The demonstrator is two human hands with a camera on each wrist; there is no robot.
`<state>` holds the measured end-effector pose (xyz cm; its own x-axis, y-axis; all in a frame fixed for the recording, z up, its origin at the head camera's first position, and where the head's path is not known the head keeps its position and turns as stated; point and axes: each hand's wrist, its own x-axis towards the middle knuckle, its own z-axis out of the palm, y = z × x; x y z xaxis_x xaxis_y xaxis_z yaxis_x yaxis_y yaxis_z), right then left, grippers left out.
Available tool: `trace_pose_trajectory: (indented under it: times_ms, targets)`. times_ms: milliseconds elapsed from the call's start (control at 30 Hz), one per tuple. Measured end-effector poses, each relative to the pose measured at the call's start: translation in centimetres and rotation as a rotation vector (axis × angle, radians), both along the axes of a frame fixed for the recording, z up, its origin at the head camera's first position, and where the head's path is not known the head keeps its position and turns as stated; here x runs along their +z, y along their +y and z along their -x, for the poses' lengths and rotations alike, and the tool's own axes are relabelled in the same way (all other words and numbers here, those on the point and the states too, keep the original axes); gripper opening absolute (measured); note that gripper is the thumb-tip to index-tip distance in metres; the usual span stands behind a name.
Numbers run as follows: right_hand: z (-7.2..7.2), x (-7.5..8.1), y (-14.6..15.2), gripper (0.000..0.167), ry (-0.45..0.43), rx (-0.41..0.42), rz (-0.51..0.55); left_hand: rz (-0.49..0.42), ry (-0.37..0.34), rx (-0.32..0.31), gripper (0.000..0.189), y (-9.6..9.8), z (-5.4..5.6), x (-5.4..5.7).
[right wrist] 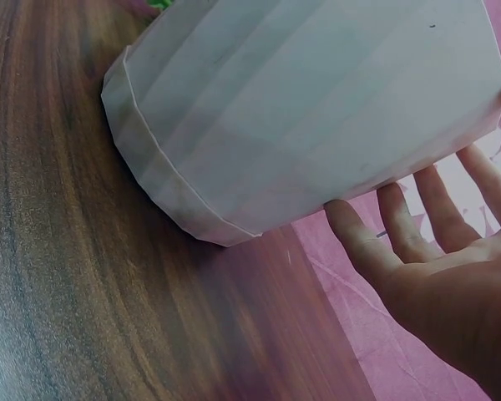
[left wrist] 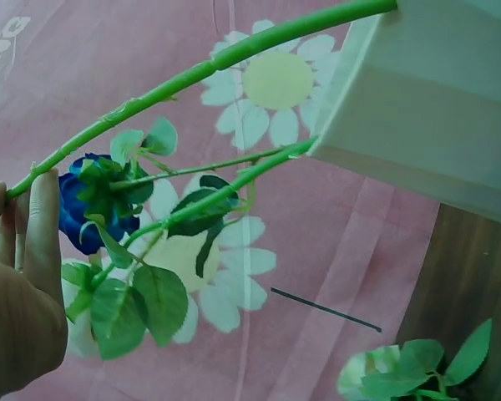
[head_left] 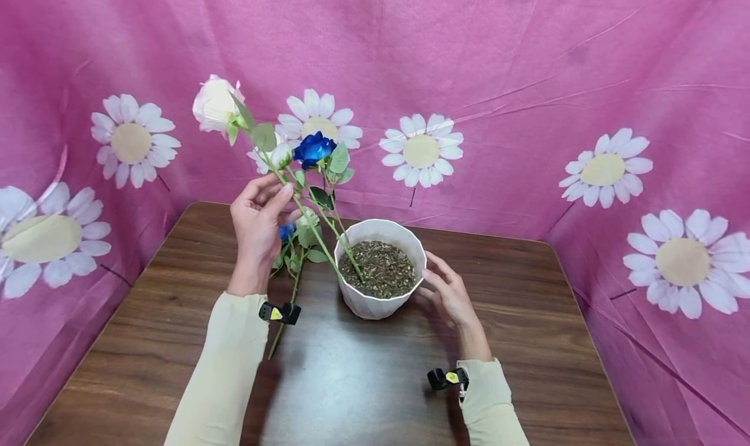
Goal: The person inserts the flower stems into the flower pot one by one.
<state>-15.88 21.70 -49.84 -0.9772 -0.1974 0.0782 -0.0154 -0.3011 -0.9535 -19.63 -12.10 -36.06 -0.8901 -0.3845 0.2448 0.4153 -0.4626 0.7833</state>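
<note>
My left hand [head_left: 258,221] pinches the green stem [left wrist: 134,109] of a pale pink rose [head_left: 215,104] between thumb and fingers. That rose leans left, its stem running down to the left rim of a white faceted pot [head_left: 375,308]. Dark, crumbly soil [head_left: 383,270] fills the pot, and a blue rose [head_left: 314,150] and a white rose [head_left: 281,155] stand in it, tilted left. My right hand [right wrist: 451,251] rests its fairly straight fingers against the pot's right side, with the thumb near the rim.
More cut flowers lie on the brown wooden table [head_left: 515,316] left of the pot, among them a whitish rose [head_left: 307,218] and a blue bloom [head_left: 286,232]. A pink curtain [head_left: 498,55] printed with daisies surrounds the table's back and sides.
</note>
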Motion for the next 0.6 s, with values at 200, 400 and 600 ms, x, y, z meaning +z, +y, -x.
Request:
trace_pose_trajectory:
  times_ms: [200,400,600]
  targets:
    - [1.8,-3.9,1.4,0.048,0.015,0.035,0.008,0.011,0.029,0.02,0.019,0.4,0.7,1.2]
    - [1.6,-3.6,1.3,0.048,-0.003,0.022,-0.003,0.019,0.024,-0.013,0.026,2.0,1.3,1.5]
    - [-0.2,0.3,-0.3,0.056,-0.025,-0.021,-0.008,0.078,-0.006,-0.054,0.033,4.1,1.8,1.1]
